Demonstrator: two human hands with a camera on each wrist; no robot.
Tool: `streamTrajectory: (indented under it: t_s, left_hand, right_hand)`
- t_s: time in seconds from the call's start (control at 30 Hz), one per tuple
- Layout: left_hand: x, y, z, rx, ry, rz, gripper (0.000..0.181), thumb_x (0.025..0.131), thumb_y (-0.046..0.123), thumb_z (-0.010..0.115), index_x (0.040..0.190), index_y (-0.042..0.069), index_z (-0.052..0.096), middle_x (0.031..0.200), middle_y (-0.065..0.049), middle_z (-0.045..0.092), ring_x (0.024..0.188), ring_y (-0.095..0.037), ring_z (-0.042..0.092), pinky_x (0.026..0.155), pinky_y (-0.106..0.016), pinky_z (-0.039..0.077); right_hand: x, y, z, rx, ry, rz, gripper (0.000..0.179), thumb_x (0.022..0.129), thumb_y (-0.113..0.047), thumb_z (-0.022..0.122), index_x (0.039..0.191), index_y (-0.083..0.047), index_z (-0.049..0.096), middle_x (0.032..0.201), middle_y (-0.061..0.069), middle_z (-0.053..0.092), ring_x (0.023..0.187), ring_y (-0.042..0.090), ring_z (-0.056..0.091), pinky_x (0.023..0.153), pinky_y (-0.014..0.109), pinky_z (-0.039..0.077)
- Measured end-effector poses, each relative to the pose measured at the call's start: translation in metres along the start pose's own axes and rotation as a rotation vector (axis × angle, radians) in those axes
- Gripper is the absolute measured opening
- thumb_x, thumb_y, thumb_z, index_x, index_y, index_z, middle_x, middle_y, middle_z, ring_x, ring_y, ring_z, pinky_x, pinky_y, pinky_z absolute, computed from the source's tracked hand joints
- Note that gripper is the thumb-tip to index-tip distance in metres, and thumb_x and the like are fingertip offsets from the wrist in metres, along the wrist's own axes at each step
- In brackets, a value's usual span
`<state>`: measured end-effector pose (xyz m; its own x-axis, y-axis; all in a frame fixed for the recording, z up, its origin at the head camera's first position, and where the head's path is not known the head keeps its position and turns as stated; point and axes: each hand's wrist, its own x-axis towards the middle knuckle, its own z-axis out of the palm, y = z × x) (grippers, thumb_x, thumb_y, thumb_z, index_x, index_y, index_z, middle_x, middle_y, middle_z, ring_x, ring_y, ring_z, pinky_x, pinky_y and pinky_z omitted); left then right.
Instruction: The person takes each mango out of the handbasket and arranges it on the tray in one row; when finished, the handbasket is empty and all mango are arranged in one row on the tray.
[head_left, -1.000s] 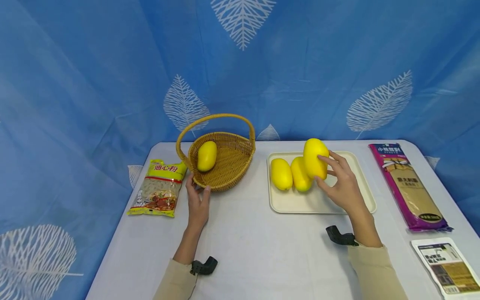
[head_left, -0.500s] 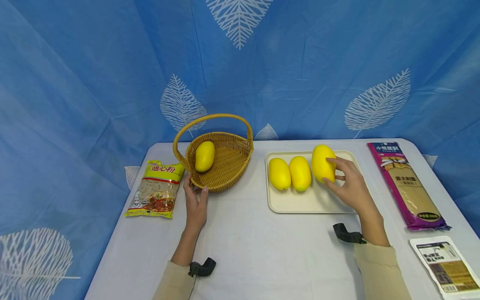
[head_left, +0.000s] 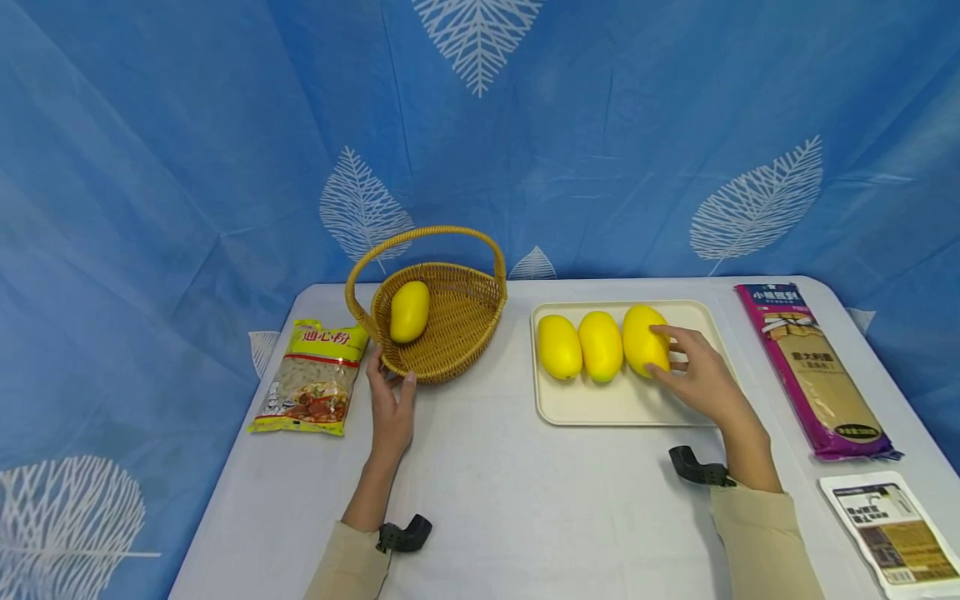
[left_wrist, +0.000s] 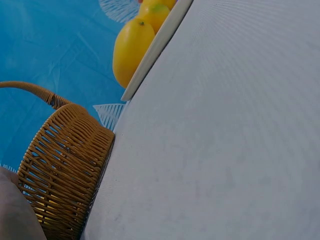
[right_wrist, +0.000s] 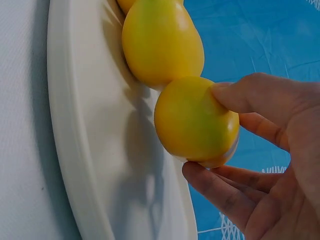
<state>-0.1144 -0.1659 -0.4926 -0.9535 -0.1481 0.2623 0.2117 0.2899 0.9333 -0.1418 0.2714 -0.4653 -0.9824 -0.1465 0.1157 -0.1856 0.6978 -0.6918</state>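
My right hand (head_left: 701,371) holds a yellow mango (head_left: 645,340) between thumb and fingers over the right part of the cream tray (head_left: 600,412). Whether this mango rests on the tray floor, I cannot tell. Two more mangoes stand in a row to its left, a middle mango (head_left: 600,346) and a left mango (head_left: 559,347). In the right wrist view the held mango (right_wrist: 195,122) appears close against its neighbour (right_wrist: 162,45). My left hand (head_left: 392,412) grips the near left side of a wicker basket (head_left: 465,333), which has one mango (head_left: 410,312) inside.
A yellow bag of macaroni (head_left: 315,379) lies left of the basket. To the tray's right is a long purple pasta packet (head_left: 817,371), with a white-edged pouch (head_left: 891,533) nearer the front. A blue leaf-patterned cloth (head_left: 600,167) hangs behind the white table (head_left: 525,500).
My right hand has carried its mango rightward, away from the middle mango, and lowered it towards the tray beside the other two. My left hand stays at the basket.
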Motion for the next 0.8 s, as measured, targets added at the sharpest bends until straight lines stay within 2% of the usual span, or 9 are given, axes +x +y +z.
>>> streamTrajectory:
  t_s: [0.8]
  left_hand:
    - [0.0002, -0.0004, -0.0006, 0.001, -0.002, 0.000, 0.064, 0.103, 0.012, 0.047, 0.153, -0.001, 0.010, 0.152, -0.031, 0.021, 0.134, -0.049, 0.033, 0.108, -0.060, 0.031]
  right_hand:
    - [0.0004, 0.0032, 0.0018, -0.020, -0.059, 0.012, 0.058, 0.087, -0.001, 0.070, 0.140, 0.003, 0.044, 0.135, 0.033, 0.040, 0.114, 0.049, 0.048, 0.087, 0.059, 0.050]
